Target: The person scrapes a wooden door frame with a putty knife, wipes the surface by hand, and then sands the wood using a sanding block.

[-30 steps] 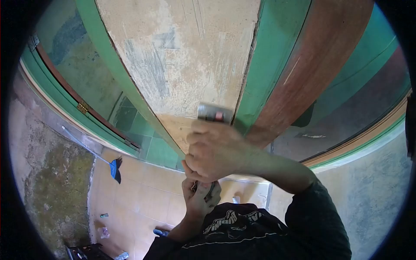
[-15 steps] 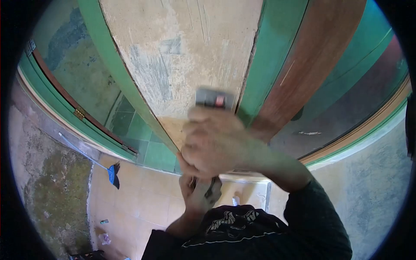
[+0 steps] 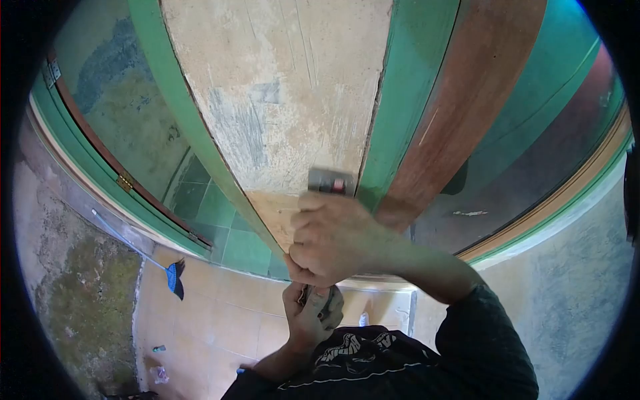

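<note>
My right hand [image 3: 337, 237] is closed around a scraper [image 3: 331, 181], its wide grey blade with a red label pointing away from me. The blade lies at the lower right of a patchy, scraped wall strip [image 3: 293, 127], close to the green frame [image 3: 381, 157]. Just below, nearer my body, my left hand [image 3: 311, 319] is wrapped around a small dark object. Fingers cover most of that object, so its kind cannot be told. The two hands are close together, the right one partly over the left.
Green and brown wooden frames flank the wall, with a brown post [image 3: 460, 113] on the right. An open green door leaf [image 3: 87, 140] stands at left. A blue broom [image 3: 175, 279] lies on the left, near a crumpled plastic piece [image 3: 159, 375] on the tiled floor [image 3: 213, 313].
My right hand and the scraper have come down the wall toward me. My left hand keeps its grip, and the whole view has shifted slightly.
</note>
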{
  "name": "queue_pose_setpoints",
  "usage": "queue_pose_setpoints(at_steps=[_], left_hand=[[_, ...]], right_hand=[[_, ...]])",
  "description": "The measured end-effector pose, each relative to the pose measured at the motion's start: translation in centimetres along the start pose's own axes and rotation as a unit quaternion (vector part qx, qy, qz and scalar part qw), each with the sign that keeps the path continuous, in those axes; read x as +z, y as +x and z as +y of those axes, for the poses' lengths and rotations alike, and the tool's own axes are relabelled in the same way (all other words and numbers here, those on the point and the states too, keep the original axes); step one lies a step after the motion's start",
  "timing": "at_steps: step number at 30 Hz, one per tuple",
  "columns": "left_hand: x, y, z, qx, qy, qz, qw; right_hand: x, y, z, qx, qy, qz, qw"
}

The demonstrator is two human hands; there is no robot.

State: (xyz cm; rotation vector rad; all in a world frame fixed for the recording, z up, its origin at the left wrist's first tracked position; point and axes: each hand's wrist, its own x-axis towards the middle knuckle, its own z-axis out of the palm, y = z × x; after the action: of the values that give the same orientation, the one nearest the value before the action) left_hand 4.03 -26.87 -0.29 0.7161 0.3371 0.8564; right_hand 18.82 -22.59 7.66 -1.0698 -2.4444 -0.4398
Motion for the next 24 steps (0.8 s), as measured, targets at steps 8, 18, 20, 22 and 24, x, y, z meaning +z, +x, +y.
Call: queue_pose_setpoints(at_steps=[8, 18, 20, 22, 24], left_hand=[[-0.2, 0.2, 0.7, 0.002, 0.000, -0.038, 0.999], [0.8, 0.6, 1.1, 0.020, 0.034, -0.038, 0.999], [1.2, 1.1, 1.3, 0.040, 0.025, -0.051, 0.998], [1.7, 1.6, 1.7, 0.053, 0.018, -0.053, 0.997], [2.3, 2.7, 2.3, 0.064, 0.009, -0.086, 0.994]], right_hand=[[-1.1, 0.6, -0.3, 0.027, -0.021, -0.003, 0.999], [-2.0, 1.5, -0.1, -0.001, -0.009, 0.043, 0.999], [-2.8, 1.8, 0.6, -0.015, -0.042, 0.041, 0.998], [-4.8, 2.7, 1.2, -0.006, -0.077, 0.029, 0.997], [-5.5, 3.2, 1.2, -0.007, -0.079, 0.052, 0.995]])
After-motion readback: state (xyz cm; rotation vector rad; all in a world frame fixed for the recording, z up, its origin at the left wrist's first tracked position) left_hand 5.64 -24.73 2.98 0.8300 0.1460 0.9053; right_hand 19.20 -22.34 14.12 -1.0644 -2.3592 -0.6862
